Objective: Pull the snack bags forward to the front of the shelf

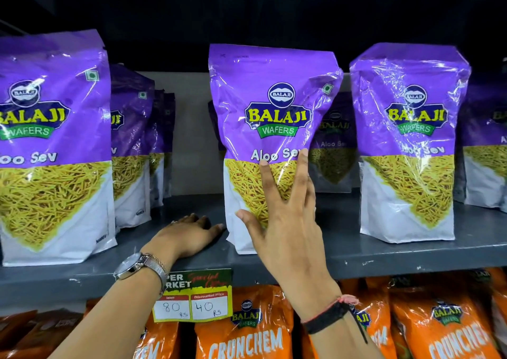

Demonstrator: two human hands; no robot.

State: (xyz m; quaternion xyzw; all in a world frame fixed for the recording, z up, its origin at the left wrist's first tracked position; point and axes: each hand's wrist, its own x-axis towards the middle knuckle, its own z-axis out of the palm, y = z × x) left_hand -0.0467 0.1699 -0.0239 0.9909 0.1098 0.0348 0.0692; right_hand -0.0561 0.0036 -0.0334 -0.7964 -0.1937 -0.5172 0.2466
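Note:
Purple Balaji Aloo Sev bags stand upright on a grey shelf (pixel 384 257). The middle bag (pixel 271 106) stands near the front edge. My right hand (pixel 285 221) lies flat against its lower front, fingers spread, gripping nothing. My left hand (pixel 189 235) rests palm down on the shelf just left of that bag's base, fingertips close to it. A left bag (pixel 52 139) and a right bag (pixel 408 139) also stand near the front. Further bags (pixel 134 144) stand behind the left one, another (pixel 334 153) sits back behind the middle one, and one more (pixel 485 153) is set back at the far right.
A price tag (pixel 192 295) reading 80 and 40 hangs from the shelf's front edge. Orange Crunchem bags (pixel 247 328) fill the shelf below. A gap of bare shelf lies between the left bags and the middle bag. The space above the bags is dark.

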